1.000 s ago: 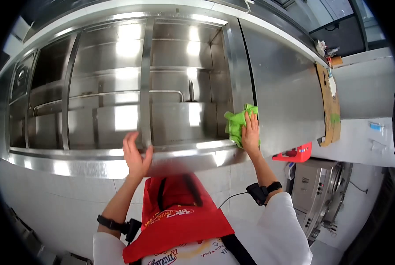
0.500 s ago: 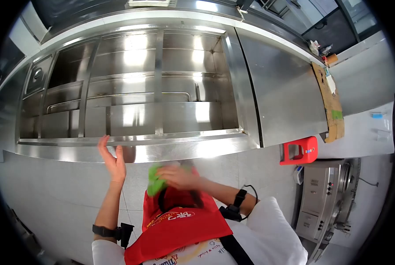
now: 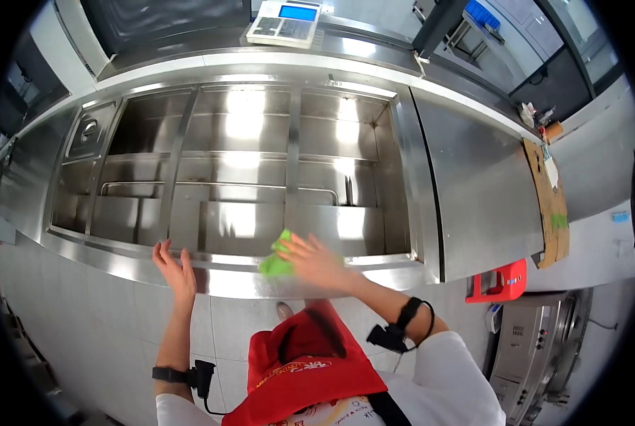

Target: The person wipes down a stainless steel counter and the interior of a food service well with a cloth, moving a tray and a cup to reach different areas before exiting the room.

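Note:
My right hand presses a green cloth flat on the front rim of a stainless steel well counter, near the middle. The hand is a little blurred. My left hand rests with its fingers spread on the same front rim, to the left of the cloth, and holds nothing. Behind the rim lies the deep empty steel basin with dividers and a pipe along its floor.
A flat steel lid covers the counter to the right. A scale with a blue display sits behind the basin. A red stool and a steel machine stand at the lower right. Cardboard lies along the counter's right edge.
My right hand carried the green cloth from the right edge of the basin down and left, and now presses it on the front rim. My left hand stayed on the rim. The view tilted down.

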Demonstrator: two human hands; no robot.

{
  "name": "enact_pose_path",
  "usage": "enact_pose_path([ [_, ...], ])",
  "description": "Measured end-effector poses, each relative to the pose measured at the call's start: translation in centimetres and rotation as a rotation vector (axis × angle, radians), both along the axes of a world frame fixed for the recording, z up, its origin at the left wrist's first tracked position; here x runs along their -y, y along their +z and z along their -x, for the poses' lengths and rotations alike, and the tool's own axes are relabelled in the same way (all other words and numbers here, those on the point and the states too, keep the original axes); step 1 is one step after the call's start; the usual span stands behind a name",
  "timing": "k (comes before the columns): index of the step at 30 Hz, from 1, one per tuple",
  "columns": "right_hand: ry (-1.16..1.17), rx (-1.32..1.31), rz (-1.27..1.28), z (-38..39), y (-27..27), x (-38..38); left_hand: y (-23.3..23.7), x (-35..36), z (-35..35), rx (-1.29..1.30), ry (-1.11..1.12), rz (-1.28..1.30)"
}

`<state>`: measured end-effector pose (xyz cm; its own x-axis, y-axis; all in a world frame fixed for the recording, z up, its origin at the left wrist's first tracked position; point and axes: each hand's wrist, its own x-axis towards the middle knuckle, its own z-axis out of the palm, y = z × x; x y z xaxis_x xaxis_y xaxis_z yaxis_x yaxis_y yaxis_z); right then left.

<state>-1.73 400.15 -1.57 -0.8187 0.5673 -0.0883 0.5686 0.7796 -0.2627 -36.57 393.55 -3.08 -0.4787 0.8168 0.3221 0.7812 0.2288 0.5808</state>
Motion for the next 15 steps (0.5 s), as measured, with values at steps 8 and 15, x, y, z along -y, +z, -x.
enact_pose_path([
  [8, -0.191, 0.043, -0.215, 2.2, -2.5, -19.7, -0.7, -5.6, 3.5, -0.067, 0.120, 0.114],
  [15, -0.293, 0.037, -0.292, 3.5, -3.9, -34.5, -0.5, -6.7, 2.9, -0.015, 0.188, 0.150],
])
